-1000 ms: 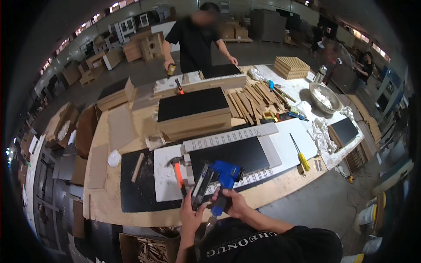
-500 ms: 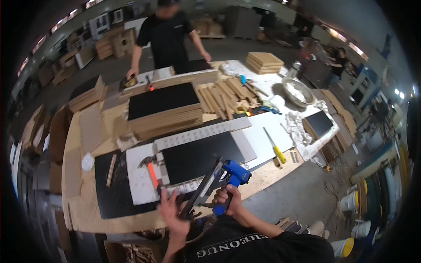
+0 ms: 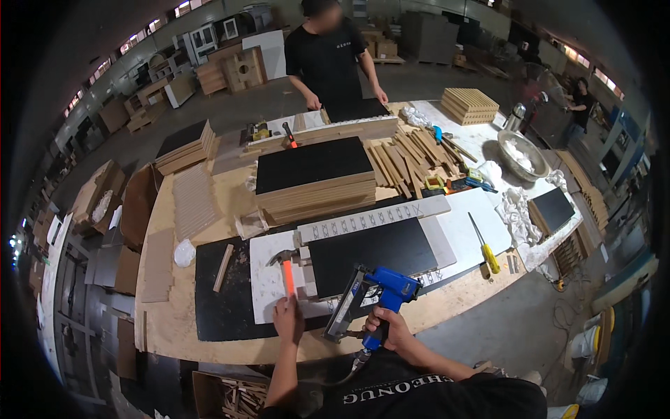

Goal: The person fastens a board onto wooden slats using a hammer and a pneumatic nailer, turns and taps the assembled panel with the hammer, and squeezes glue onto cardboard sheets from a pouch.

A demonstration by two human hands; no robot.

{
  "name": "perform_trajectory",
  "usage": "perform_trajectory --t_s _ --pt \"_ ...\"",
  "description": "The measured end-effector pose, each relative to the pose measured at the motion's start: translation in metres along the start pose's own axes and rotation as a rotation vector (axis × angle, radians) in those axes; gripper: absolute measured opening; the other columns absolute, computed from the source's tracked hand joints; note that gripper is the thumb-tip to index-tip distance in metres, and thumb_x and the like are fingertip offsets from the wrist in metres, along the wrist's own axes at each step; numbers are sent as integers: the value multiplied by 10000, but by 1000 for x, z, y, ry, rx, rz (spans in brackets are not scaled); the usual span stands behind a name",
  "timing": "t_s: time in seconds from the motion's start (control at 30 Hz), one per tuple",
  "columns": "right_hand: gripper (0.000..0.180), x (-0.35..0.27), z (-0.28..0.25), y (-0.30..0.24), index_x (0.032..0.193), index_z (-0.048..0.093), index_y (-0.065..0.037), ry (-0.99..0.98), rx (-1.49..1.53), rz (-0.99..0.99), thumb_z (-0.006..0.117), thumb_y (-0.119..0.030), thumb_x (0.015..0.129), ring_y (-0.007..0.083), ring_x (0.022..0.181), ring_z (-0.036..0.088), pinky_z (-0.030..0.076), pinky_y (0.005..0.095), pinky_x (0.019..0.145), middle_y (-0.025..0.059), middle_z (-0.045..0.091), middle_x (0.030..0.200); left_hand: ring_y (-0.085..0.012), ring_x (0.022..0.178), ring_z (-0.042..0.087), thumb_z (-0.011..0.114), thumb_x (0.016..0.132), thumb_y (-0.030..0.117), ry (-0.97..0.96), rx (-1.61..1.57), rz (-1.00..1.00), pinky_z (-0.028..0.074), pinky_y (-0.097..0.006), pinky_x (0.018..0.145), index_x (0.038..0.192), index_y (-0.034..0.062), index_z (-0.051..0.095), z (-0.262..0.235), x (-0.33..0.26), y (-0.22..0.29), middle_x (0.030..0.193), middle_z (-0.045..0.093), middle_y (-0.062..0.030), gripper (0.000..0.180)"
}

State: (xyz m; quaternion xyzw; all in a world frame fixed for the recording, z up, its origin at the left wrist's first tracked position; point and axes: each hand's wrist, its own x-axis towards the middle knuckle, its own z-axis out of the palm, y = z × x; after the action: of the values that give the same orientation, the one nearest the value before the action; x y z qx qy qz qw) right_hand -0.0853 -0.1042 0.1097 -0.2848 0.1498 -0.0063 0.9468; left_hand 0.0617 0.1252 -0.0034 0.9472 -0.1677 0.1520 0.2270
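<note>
A stack of black-topped boards [image 3: 312, 178] sits mid-counter [image 3: 174, 307]. Right of the stack lie loose wooden slats [image 3: 401, 157], farther right a metal bowl [image 3: 522, 155]. Beyond the stack stands a person in black [image 3: 328, 59]. A yellow-handled screwdriver [image 3: 485, 246] lies near the stack's right.

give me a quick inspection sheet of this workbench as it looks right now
surface: plywood worktable, crowded.
job's things: blue nail gun; orange-handled hammer; black panel on a white board.
clutter: stacked panels, loose wood strips, yellow screwdriver, metal bowl.
grippers: left hand on the hammer handle; right hand grips the nail gun.
cables: hose under the gun, cords on the floor at right.
surroundings: another person across the table.
</note>
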Motion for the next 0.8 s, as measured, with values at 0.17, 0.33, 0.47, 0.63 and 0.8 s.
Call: perform_trajectory --t_s 0.17,0.33,0.47,0.63,0.8 --pt "139 12 11 -7 803 509 -66 -9 -28 4 621 -147 804 157 683 528 472 312 700 35 519 710 -320 966 497 610 730 86 112 33 -123 400 -446 831 1103 107 616 -57 16 -15 1043 532 -137 373" --pt "415 36 40 16 1162 469 -29 -320 -791 -89 645 -37 786 214 1007 546 455 335 861 101 553 1059 -213 766 606 617 804 194 -139 -714 -30 476 -318 676 1023 21 614 -136 24 131 894 615 -123 279" --pt "624 37 78 -8 1325 353 -21 -740 -1421 -167 632 -188 792 349 1208 426 355 376 1012 215 431 1301 -174 722 618 612 833 128 -221 -962 -281 489 -294 675 940 11 623 -138 32 118 822 648 -98 160" --pt "489 57 16 -96 1184 552 -102 -139 -1556 -183 697 -244 739 327 1093 530 470 412 861 137 554 1186 -159 754 631 604 818 48 -356 -1015 -512 521 -293 667 935 -26 603 -170 64 80 850 653 -93 138" --pt "635 95 -129 -182 1210 459 23 617 -1925 -345 725 -283 721 358 1080 503 434 401 905 207 489 1206 -257 816 642 701 684 175 -440 -287 -133 466 -331 768 897 13 646 -163 136 48 835 659 -144 273"
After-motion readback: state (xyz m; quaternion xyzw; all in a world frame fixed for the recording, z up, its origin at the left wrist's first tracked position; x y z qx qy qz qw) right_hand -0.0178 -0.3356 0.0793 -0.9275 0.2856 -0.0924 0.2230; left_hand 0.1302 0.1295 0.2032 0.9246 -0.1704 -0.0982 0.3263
